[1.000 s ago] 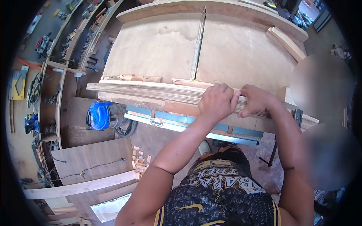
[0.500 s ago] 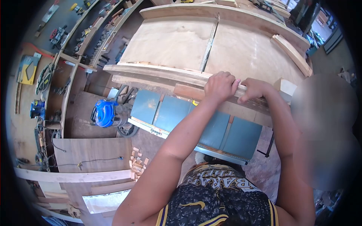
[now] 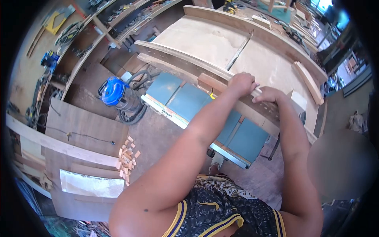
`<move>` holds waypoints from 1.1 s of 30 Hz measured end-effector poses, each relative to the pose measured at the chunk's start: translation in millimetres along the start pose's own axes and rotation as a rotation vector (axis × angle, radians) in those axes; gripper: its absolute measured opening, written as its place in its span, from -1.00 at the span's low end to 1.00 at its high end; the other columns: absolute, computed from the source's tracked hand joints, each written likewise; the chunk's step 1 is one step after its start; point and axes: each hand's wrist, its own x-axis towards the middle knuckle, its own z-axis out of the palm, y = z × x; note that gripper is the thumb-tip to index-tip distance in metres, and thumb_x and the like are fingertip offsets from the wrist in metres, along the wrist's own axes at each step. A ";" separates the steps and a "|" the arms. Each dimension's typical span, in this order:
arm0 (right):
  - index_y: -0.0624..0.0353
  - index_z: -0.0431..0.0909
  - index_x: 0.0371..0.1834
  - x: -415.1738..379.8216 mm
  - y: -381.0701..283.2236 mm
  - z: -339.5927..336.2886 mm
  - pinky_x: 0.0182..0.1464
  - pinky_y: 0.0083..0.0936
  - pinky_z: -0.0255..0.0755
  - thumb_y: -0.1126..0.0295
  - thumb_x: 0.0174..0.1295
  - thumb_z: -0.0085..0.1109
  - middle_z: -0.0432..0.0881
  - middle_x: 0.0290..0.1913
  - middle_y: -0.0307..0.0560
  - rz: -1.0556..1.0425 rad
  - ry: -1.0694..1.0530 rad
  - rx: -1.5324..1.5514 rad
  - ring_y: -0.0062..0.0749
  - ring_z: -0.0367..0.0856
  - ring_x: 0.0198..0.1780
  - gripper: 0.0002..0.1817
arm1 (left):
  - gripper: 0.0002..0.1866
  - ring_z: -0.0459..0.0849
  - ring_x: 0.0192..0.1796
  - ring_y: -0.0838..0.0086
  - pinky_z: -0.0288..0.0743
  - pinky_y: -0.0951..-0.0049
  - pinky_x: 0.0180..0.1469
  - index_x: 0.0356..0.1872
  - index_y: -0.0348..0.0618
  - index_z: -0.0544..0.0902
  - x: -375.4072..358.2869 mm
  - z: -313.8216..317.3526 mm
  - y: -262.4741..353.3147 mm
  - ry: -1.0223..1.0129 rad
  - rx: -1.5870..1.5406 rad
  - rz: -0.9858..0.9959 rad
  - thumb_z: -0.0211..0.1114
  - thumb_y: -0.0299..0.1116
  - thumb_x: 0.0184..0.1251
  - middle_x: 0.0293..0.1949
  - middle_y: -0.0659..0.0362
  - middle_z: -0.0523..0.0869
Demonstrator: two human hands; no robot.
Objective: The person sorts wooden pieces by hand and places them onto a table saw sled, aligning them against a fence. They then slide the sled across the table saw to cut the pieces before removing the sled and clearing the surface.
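Note:
My left hand [image 3: 241, 84] has its fingers closed over the upper edge of a long wooden board [image 3: 177, 57] that stands on edge. Just to the right, my right hand [image 3: 270, 95] grips the same edge, thumb on the near face. Behind the board lies a large pale plywood panel [image 3: 205, 39] with a dark seam across it. A reddish wood block [image 3: 208, 83] rests against the near side of the board, left of my hands. Below is a blue-grey machine table [image 3: 189, 100].
A blue shop vacuum [image 3: 114, 91] with its hose stands at the left, near tool shelves [image 3: 73, 81]. Small wood offcuts [image 3: 127, 158] are piled on the floor. A loose wooden strip [image 3: 308, 83] lies on the panel's right side. A blurred round shape covers the right edge.
The view has turned and shifted, so the panel and board now slant down to the right. Both hands remain at the board's edge, and more of its near face shows.

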 end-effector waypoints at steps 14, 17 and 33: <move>0.20 0.49 0.33 33.4 -64.7 29.1 0.35 -0.32 0.32 -0.41 0.14 0.19 0.61 0.23 0.17 -0.146 -0.028 -0.020 -0.17 0.55 0.28 -0.06 | -0.85 0.62 -0.05 0.05 0.49 0.14 0.07 -0.25 -0.16 0.68 -89.0 -27.5 -37.1 0.460 -0.502 0.074 0.22 -0.33 0.34 -0.22 0.01 0.66; 0.29 0.56 0.24 21.9 -37.6 31.5 0.32 -0.29 0.34 -0.38 0.31 -0.02 0.63 0.19 0.17 -0.025 0.022 0.123 -0.23 0.58 0.22 -0.13 | -0.84 0.57 0.10 0.08 0.42 0.16 0.21 -0.20 -0.16 0.67 -115.1 -37.0 -42.4 0.323 -0.395 0.163 0.24 -0.33 0.31 -0.08 0.04 0.65; 0.24 0.63 0.19 -6.9 -49.4 29.6 0.35 -0.17 0.33 -0.55 0.20 -0.13 0.56 0.28 0.23 0.316 0.145 0.126 -0.02 0.55 0.28 0.00 | -0.66 0.43 0.34 0.06 0.29 0.12 0.40 0.05 -0.10 0.65 -114.4 -36.7 -49.4 0.100 -0.264 0.195 0.35 -0.32 0.25 0.23 0.02 0.55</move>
